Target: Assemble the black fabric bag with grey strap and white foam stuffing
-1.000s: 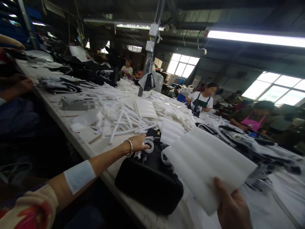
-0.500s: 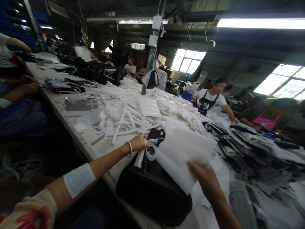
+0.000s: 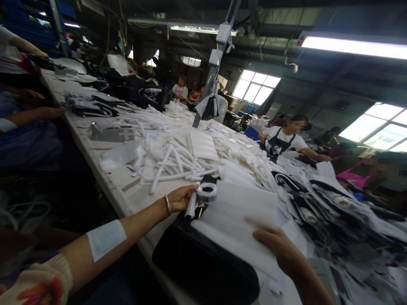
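A black handbag (image 3: 206, 258) lies on the near part of the table. My left hand (image 3: 183, 198), a bangle at its wrist, is closed on the bag's white-wrapped handle (image 3: 191, 206). Right beside those fingers is a ring-shaped piece in clear plastic wrap (image 3: 207, 192). A thin white foam sheet (image 3: 243, 209) lies across the bag's upper side. My right hand (image 3: 275, 243) grips the sheet near its right edge; its fingertips are blurred by motion. Part of the bag is hidden under the sheet.
White foam tubes (image 3: 173, 163) are heaped beyond the bag. A grey tape dispenser (image 3: 111, 132) stands at the left. Wrapped black bag parts (image 3: 302, 203) pile up at the right. A metal post (image 3: 208, 91) rises behind the heap. Co-workers sit or stand around the table.
The foam sheet has come down and leftward, flatter over the bag, with my right hand on it. The plastic-wrapped ring now shows its round opening. A co-worker at the right has lifted a white sheet.
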Demonstrator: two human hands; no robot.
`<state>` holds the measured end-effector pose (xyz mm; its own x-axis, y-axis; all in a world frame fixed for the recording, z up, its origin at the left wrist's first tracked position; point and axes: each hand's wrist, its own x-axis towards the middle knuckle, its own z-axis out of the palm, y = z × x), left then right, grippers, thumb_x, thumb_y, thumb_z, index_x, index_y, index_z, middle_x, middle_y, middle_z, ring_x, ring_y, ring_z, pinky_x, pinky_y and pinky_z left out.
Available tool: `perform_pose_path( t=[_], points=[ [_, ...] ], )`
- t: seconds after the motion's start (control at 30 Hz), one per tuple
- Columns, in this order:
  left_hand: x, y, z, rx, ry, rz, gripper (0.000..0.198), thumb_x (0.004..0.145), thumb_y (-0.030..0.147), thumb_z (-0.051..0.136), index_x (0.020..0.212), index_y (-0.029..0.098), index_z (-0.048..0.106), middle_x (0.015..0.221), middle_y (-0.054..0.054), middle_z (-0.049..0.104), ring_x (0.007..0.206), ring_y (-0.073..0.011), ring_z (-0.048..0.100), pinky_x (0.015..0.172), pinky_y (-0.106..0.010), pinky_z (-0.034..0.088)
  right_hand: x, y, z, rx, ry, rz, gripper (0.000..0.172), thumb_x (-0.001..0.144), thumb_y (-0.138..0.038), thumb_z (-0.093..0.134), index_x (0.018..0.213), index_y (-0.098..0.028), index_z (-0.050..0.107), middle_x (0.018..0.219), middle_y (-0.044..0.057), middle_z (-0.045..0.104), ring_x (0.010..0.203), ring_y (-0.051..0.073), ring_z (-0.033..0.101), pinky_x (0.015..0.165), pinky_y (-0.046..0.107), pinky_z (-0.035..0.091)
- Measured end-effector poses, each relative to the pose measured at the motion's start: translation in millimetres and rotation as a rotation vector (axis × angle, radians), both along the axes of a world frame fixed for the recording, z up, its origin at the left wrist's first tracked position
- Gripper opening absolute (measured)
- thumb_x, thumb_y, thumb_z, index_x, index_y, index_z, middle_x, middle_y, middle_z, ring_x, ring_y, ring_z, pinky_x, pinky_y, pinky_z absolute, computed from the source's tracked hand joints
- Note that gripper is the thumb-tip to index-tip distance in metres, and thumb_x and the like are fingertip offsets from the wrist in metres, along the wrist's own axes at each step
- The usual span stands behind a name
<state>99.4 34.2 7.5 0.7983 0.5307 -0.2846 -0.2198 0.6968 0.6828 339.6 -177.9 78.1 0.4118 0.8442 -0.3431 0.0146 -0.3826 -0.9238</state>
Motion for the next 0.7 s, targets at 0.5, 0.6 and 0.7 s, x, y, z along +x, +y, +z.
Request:
perform_pose_path(
  t=[0.5, 0.6, 0.7],
  points=[
    [-10.7, 7.3, -10.9, 0.045, -0.080, -0.096, 0.009, 0.074, 0.019, 0.066, 0.077, 0.012, 0.064, 0.070, -0.005, 0.066, 0.067, -0.0175, 0.065, 0.074, -0.030, 0.053, -21.5, 2.5, -35.3, -0.009, 0.089, 0.048, 0.050, 0.057, -0.049, 0.076, 0.094, -0.014, 0.072, 0.085, 0.008, 0.075, 0.079, 0.027, 0.070, 0.081, 0.037, 0.054],
    [-21.3, 11.8, -12.9, 0.315, 0.001, -0.160, 0.020, 0.059, 0.009, 0.069, 0.079, 0.012, 0.067, 0.076, -0.003, 0.069, 0.070, -0.0144, 0.064, 0.072, -0.024, 0.049, -21.9, 7.0, -51.0, 0.023, 0.073, 0.039, 0.061, 0.055, -0.057, 0.077, 0.098, -0.013, 0.071, 0.084, 0.010, 0.075, 0.079, 0.030, 0.070, 0.081, 0.040, 0.054],
    [-15.7, 9.9, -18.1, 0.526, 0.115, -0.140, 0.021, 0.061, 0.019, 0.073, 0.081, 0.014, 0.069, 0.076, -0.001, 0.068, 0.067, -0.0130, 0.061, 0.064, -0.022, 0.045, -18.7, 14.9, -65.9, 0.010, 0.018, 0.087, 0.068, 0.052, -0.065, 0.078, 0.095, -0.013, 0.070, 0.083, 0.011, 0.075, 0.080, 0.032, 0.070, 0.078, 0.042, 0.055]
  ],
)
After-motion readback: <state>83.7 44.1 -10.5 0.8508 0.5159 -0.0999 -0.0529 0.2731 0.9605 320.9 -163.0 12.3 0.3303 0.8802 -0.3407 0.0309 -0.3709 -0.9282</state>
